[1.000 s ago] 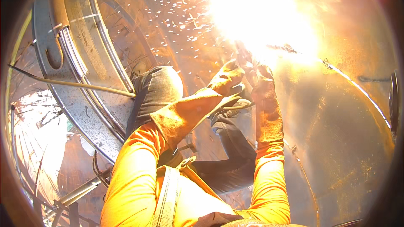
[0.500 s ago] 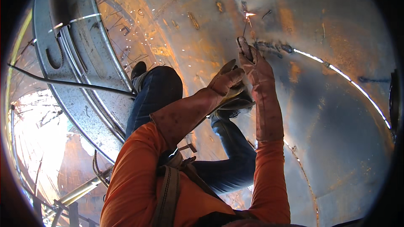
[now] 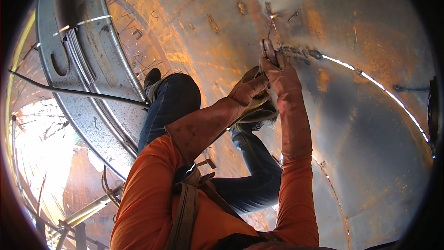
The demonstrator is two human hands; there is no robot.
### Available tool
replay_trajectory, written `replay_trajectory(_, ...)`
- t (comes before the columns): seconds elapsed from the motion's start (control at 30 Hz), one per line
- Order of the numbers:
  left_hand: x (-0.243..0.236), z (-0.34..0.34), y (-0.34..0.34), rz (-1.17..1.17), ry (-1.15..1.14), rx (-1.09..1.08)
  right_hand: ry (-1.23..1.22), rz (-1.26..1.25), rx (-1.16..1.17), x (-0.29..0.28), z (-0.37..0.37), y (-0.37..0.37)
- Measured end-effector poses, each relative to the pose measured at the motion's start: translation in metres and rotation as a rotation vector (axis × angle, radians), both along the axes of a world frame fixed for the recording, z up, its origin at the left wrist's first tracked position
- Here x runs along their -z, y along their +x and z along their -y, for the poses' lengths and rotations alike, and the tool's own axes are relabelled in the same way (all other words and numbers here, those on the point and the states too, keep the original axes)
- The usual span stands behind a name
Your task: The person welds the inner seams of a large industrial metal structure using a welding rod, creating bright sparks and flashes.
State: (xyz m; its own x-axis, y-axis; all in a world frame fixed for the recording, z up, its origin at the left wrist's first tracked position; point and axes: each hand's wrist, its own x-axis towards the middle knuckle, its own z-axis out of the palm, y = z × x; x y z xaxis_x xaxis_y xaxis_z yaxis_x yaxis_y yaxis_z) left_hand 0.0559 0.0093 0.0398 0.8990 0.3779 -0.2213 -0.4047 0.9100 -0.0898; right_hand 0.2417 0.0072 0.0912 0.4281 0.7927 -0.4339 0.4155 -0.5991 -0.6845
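My right hand (image 3: 276,65), in a brown leather glove, is closed with its fingers toward the rusty steel plate. From its fingertips a thin welding rod (image 3: 269,31) reaches up to a small glowing spot (image 3: 273,16) on a dark seam. Whether a holder sits inside the glove I cannot tell. My left hand (image 3: 249,88), gloved alike, is just left of and below the right one. Its fingers are curled, and what they grip, if anything, is hidden. Under it shows a dark boot (image 3: 261,113). Close by the right fingers lies a rough weld bead (image 3: 300,52).
Bright light shines through a curved gap (image 3: 377,80) in the plate on the right. On the left stands a curved grey metal rim (image 3: 99,55) with a bundle of rods (image 3: 79,55) in a tube and a black cable (image 3: 97,95) crossing it. My bent knee (image 3: 180,92) is beside it.
The flare at the rod's tip has shrunk to a small glow, and the flying sparks are gone. My right hand has shifted slightly, its fingers more curled. The left hand is nearly still.
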Motion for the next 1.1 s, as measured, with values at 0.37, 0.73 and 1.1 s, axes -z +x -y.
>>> replay_trajectory(0.37,-0.005,-0.007,0.0,-0.016,0.011,0.024,0.103,-0.585,0.313,-0.032,-0.012,-0.033)
replay_trajectory(0.73,0.011,0.009,0.01,-0.114,-0.067,0.035,0.367,-1.085,0.591,-0.003,-0.012,-0.001)
replay_trajectory(1.1,0.014,0.003,0.013,-0.207,0.007,0.074,0.273,-0.515,0.114,-0.036,0.007,-0.026)
